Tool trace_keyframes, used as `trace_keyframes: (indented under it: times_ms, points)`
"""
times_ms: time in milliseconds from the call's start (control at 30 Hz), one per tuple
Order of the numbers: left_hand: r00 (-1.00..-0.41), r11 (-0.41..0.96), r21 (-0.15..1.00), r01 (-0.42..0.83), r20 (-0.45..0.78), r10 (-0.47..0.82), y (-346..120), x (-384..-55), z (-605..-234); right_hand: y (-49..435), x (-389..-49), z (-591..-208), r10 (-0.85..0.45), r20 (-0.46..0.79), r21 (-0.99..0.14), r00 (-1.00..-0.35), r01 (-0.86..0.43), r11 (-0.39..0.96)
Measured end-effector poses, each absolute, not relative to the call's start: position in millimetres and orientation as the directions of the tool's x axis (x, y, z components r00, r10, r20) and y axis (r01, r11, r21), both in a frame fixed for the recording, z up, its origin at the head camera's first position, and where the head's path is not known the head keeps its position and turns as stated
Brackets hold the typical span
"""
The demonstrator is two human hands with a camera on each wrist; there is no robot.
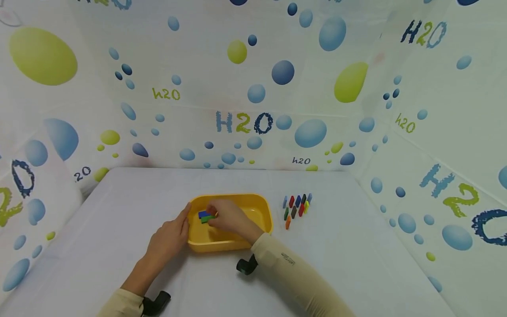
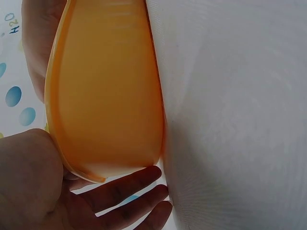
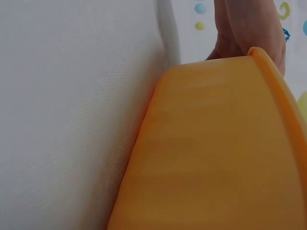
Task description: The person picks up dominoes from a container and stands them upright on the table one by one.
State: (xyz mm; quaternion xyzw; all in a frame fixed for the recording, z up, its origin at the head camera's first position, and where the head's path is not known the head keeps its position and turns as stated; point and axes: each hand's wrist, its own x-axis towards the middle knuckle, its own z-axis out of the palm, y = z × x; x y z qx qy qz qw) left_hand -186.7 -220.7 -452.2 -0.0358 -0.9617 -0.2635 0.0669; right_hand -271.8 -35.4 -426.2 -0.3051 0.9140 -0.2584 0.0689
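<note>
A yellow plastic tray point(image 1: 229, 247) sits on the white table. My left hand point(image 1: 168, 237) is at its left end, touching the rim. In the left wrist view the fairly straight fingers point(image 2: 127, 189) lie along the tray's outer wall. My right hand point(image 1: 227, 215) reaches over the near rim into the tray. Its curled fingers pinch the end of a small green block point(image 1: 207, 219), partly hidden by the fingertips. A blue block point(image 1: 203, 214) lies right behind the green one. The right wrist view shows mostly the outer tray wall point(image 3: 216, 148).
Right of the tray, several small colored blocks stand upright in slanting rows, among them an orange block point(image 1: 288, 222) in front and a yellow block point(image 1: 306, 207). Behind the table hangs a white sheet point(image 1: 198, 57) printed with bubbles and H2O.
</note>
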Motion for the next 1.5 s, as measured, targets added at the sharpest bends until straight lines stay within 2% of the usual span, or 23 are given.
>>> trace_keyframes:
  times_ms: [433, 600, 933, 1200, 1500]
  points:
    - [-0.987, 0.850, 0.514, 0.113, 0.160, 0.035, -221.6, -186.3, -454.5, -50.6, -283.8, -431.7, -0.623, -0.019, -0.356, -0.782, -0.577, 0.735]
    - [-0.986, 0.854, 0.508, 0.116, 0.163, 0.037, -221.6, -186.4, -454.8, -50.3, -287.8, -439.0, -0.626, -0.030, -0.342, -0.779, -0.580, 0.739]
    - [-0.988, 0.858, 0.502, 0.105, 0.151, 0.033, -221.5, -187.4, -455.6, -40.4, -289.7, -444.2, -0.634, -0.063, -0.375, -0.770, -0.571, 0.730]
    - [-0.985, 0.856, 0.504, 0.112, 0.169, 0.029, -220.6, -185.8, -454.4, -38.2, -292.5, -446.1, -0.645, -0.070, -0.447, -0.761, -0.555, 0.702]
    - [-0.988, 0.859, 0.501, 0.103, 0.154, 0.029, -219.8, -186.9, -453.8, -33.6, -290.9, -441.1, -0.615, -0.091, -0.556, -0.783, -0.473, 0.684]
